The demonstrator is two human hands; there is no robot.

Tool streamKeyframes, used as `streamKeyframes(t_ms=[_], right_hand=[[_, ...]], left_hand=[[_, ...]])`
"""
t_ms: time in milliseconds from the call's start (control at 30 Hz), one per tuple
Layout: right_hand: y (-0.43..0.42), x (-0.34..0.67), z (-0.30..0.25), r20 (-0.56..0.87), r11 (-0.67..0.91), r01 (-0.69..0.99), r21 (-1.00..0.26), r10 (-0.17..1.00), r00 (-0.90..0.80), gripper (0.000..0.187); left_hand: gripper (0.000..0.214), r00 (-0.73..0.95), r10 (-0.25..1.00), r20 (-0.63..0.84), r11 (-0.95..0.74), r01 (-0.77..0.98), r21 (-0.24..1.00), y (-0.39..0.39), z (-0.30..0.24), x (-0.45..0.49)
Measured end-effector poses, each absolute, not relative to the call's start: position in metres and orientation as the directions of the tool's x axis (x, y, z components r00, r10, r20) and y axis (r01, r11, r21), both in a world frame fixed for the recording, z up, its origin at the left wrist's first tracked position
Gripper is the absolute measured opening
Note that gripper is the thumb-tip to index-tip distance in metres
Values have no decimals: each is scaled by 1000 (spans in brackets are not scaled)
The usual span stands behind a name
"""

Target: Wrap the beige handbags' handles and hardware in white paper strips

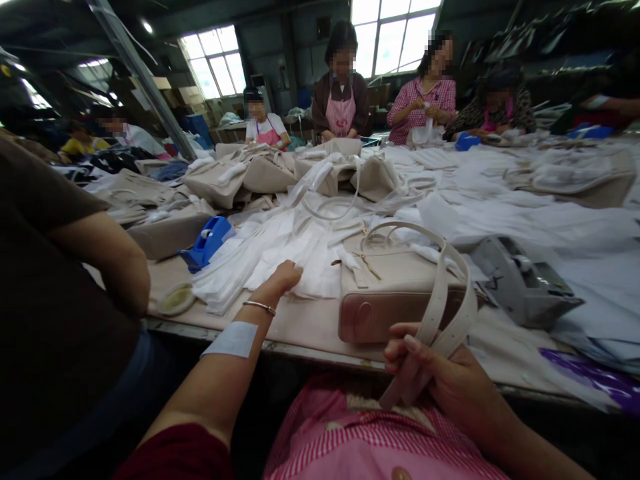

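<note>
My left hand (289,275) reaches forward, its fingers closed at the edge of a stack of thin white wrapping sheets (273,243). The fingertips are partly hidden. In front of my body, my right hand (440,370) grips the beige strap (440,293) of a handbag near its holed ends. That strap loops up over the beige handbag (395,283), which lies on the table with its base towards me. A gold zip pull (369,267) and white wrapping show on the bag.
A blue tape dispenser (207,243) and a tape roll (176,299) are at left; a grey tape dispenser (525,280) stands at right. More beige bags (265,173) are heaped behind. A co-worker (55,280) stands close on my left; several others work across the table (310,327).
</note>
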State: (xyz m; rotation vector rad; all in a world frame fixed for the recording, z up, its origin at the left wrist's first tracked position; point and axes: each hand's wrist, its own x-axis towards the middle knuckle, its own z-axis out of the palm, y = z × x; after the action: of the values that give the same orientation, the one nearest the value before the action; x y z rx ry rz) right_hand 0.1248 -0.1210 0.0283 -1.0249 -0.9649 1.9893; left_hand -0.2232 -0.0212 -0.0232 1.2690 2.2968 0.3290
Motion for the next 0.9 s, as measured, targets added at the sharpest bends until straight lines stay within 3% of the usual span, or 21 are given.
streamKeyframes(t_ms=[267,433,700,900], right_hand=[[-121,124,29,-323,-471,-242,-848,823,-468,36],[-121,125,27,-314,-476,-277,-835,825,-469,35],[-121,123,24,-305,-476,-291,-830,824,-478,36],[-123,122,25,-292,-461,-293,-837,831,-473,34]], left_hand=[[23,-309,906,-289,407,827,388,-12,-43,-209],[24,-330,893,-307,444,756,480,-10,-40,-215],[21,-339,844,-416,524,352,776,-16,-26,-230],[35,-296,828,-476,513,58,856,-19,-22,-234]])
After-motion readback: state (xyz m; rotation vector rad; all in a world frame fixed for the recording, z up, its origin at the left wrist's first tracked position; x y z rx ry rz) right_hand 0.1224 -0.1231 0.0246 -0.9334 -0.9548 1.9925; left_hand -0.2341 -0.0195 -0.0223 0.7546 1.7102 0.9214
